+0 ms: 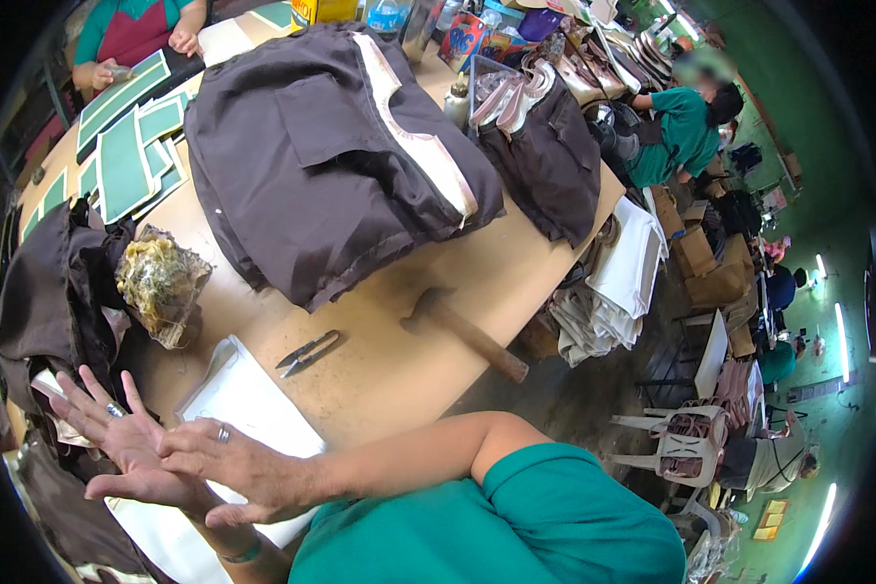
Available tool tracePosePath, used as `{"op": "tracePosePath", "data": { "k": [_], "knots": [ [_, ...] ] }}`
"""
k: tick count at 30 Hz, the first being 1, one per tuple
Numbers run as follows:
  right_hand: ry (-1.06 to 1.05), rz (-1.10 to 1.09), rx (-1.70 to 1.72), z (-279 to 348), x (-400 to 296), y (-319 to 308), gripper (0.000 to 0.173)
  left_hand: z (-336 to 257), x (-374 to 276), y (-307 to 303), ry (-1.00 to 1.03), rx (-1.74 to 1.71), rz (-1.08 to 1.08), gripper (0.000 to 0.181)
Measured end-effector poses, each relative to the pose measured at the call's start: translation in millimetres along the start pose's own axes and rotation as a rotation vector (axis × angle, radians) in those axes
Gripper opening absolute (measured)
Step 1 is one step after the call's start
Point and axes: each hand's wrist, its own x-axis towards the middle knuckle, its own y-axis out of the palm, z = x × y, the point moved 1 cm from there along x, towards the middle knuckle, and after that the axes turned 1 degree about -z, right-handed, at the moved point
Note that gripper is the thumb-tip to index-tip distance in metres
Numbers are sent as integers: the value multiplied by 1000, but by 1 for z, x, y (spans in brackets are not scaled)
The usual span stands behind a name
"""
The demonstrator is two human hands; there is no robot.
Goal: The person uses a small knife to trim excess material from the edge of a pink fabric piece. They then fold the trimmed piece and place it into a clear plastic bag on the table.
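My left hand (128, 452) is held palm up with its fingers spread and nothing in it; it wears a ring, and a band circles the wrist. Across the base of that palm rest the fingertips of my right hand (241, 467), which also wears a ring and holds no object. Beneath both hands lies a white sheet (252, 398). Thread snips (309, 354) lie just beyond it on the table. A hammer with a wooden handle (474, 336) is near the table's right edge. Dark brown fabric pieces (58, 292) are heaped beyond my left hand.
A glue-crusted container (162, 285) stands at left. A large dark brown fabric piece (321, 168) covers the table's middle, with green panels (128, 160) beside it. A co-worker's hands (182, 40) are at top left. White material (624, 255) is stacked beyond the right edge.
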Motion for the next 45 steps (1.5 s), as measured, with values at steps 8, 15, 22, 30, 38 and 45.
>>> {"op": "tracePosePath", "data": {
  "k": [8,15,22,30,38,45],
  "knots": [
    [-55,-312,40,6,17,-8,65,7,-14,11,98,106,23,94],
    [59,-73,177,13,15,-24,46,6,-23,8,185,188,59,97],
    [-73,-328,340,14,21,-14,43,6,-18,9,320,229,32,91],
    [-85,-300,299,17,17,-28,39,6,-24,19,294,281,110,93],
    [-38,-210,290,10,8,-28,42,11,-27,20,268,285,148,94],
    [-233,-347,206,15,16,-21,43,2,-24,20,269,224,103,94]
  ]
}}
